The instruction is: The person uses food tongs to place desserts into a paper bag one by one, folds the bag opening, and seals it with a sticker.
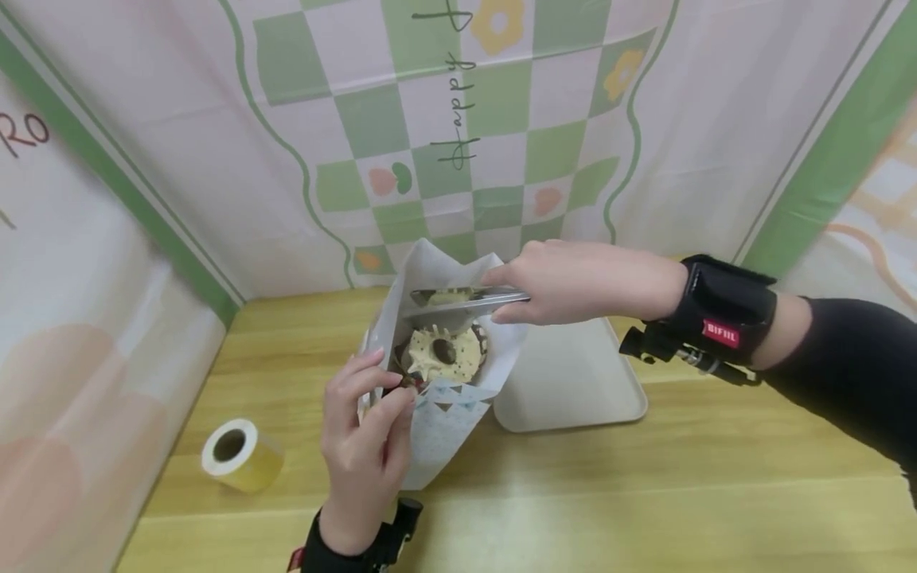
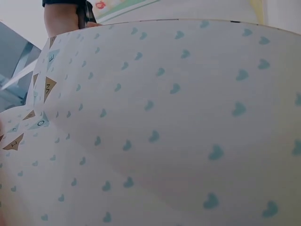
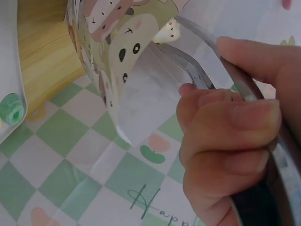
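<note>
My left hand (image 1: 365, 430) pinches the near left rim of a paper bag (image 1: 447, 434), white inside with small blue hearts outside. In the left wrist view, the heart-printed paper (image 2: 155, 122) covers most of the picture. Inside the mouth lies a ring doughnut (image 1: 433, 358) with pale cream topping and dark edges. From the right, my right hand (image 1: 566, 278) grips metal tongs (image 1: 483, 305), whose arms reach into the bag. Another cream-topped piece (image 1: 450, 297) shows beside the tongs' arms; I cannot tell whether they hold it. In the right wrist view, fingers wrap the tongs (image 3: 244, 84).
A pale tray (image 1: 573, 390) lies right of the bag, partly under my right forearm. The right wrist view shows a green ring-shaped thing (image 3: 11, 109) at its corner. A yellow-and-white roll (image 1: 251, 465) stands at left. A checked cloth (image 1: 494, 95) hangs behind the wooden table (image 1: 645, 493).
</note>
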A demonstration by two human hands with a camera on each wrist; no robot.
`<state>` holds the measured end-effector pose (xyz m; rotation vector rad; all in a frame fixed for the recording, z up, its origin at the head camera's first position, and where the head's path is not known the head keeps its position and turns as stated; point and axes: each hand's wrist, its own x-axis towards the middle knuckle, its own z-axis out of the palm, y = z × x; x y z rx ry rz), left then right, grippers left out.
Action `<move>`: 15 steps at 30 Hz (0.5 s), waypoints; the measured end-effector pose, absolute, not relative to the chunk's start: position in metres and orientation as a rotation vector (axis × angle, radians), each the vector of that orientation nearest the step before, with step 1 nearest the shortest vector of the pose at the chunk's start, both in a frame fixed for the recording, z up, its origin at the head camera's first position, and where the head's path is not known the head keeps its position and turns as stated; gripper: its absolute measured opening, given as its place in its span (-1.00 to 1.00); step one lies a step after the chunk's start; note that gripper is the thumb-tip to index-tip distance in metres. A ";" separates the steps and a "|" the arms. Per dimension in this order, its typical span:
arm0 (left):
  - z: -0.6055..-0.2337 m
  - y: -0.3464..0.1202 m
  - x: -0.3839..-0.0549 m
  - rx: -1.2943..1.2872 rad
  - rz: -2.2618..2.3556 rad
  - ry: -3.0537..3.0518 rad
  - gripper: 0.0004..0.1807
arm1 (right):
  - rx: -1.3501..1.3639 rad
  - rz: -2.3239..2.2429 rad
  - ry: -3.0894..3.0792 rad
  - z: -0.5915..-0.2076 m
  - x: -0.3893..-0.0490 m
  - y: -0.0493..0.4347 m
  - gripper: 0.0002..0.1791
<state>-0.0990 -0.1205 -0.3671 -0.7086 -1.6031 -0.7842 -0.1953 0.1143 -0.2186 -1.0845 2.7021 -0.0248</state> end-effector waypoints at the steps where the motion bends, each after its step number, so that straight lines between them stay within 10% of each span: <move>1: -0.367 -0.120 -0.099 -0.713 -0.782 -1.604 -0.66 | -1.092 -0.016 2.699 -0.219 -0.196 0.113 -0.47; 15: -0.364 -0.121 -0.097 -0.694 -0.778 -1.637 -0.67 | -1.164 0.038 2.664 -0.223 -0.209 0.090 -0.53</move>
